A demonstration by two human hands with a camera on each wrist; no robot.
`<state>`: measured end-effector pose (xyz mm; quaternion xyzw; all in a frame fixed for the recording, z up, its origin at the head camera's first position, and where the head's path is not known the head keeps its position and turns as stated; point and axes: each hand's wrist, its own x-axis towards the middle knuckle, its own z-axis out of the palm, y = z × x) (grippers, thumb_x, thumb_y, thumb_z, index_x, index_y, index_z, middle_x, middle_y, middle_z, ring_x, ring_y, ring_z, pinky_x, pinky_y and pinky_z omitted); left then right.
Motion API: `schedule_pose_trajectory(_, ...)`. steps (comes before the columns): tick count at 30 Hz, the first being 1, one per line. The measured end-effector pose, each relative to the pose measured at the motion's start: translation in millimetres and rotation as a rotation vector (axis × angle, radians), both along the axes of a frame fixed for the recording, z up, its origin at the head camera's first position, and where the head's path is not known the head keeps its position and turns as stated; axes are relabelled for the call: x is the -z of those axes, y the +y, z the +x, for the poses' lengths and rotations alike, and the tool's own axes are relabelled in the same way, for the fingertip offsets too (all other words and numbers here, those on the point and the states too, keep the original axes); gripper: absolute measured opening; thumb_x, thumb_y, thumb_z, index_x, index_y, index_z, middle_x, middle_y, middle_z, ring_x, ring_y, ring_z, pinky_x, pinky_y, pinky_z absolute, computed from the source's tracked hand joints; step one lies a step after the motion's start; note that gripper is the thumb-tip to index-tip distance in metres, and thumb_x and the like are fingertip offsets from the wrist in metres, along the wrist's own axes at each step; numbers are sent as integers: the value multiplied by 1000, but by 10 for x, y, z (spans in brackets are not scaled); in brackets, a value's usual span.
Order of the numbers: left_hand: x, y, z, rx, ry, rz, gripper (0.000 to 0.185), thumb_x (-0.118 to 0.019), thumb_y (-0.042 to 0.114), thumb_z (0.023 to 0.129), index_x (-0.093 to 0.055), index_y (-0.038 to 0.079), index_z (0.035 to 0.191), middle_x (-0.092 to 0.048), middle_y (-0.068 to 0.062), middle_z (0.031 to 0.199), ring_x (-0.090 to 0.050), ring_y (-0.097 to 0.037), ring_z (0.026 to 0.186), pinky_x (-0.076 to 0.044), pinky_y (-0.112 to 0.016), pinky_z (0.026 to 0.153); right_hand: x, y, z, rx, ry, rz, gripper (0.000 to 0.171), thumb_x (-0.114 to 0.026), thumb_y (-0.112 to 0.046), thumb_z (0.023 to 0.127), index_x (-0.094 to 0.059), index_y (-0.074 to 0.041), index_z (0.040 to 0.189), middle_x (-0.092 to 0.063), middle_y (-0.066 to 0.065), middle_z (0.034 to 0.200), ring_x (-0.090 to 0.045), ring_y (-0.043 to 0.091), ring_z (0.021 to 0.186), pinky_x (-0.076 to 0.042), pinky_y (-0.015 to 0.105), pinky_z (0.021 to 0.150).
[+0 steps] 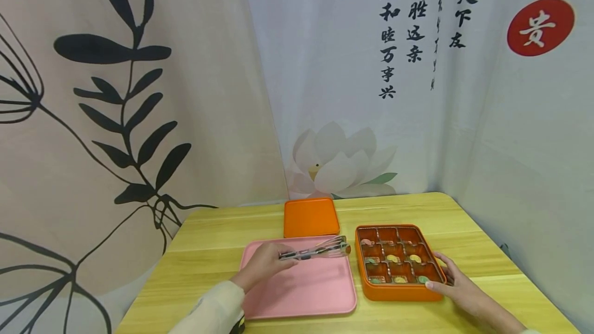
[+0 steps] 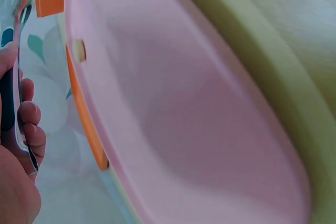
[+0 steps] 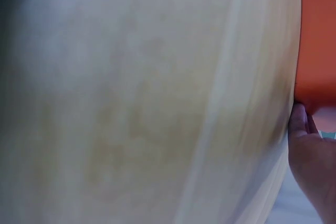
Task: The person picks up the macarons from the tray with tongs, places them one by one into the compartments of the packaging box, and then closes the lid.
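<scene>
Nearest, the right hand (image 1: 457,285) rests with relaxed, straight fingers against the near right corner of the orange compartment box (image 1: 398,263), which sits on the right of the wooden table (image 1: 218,251). Left of the box lies the pink tray (image 1: 301,287). Above the tray's far part the left hand (image 1: 263,264) grips metal tongs (image 1: 320,250), fingers curled round the handle, tips pointing right toward the box. Farther back lies the orange lid (image 1: 310,217).

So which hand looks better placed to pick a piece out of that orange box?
Probably the left hand: it grips the tongs, whose tips point at the orange box from over the pink tray. The right hand only rests on the box's near right corner, seemingly steadying it.
</scene>
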<state>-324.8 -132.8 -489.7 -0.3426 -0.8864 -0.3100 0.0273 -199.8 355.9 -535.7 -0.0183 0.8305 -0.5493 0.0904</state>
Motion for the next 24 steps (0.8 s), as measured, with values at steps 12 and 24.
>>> schedule_pose_trajectory(12, -69, 301, -93, 12, -37, 32, 16, -76, 29, 89, -78, 18, 101, -63, 14, 70, -43, -3, 53, -38, -21, 50, -1, -2, -2, 15, 6, 17, 84, -60, -23, 99, 0, -4, 155, -36, 38, 141, -45, 46, 125, -41, 58, 95)
schedule_pose_trajectory(24, -142, 639, -196, 30, 10, 31, 12, -77, 32, 86, -76, 20, 83, -57, 14, 59, -40, -2, 53, -34, -21, 51, -23, -22, 12, 16, 6, 39, 86, -62, -25, 99, -1, -4, 155, -29, 43, 143, -37, 55, 129, -39, 63, 96)
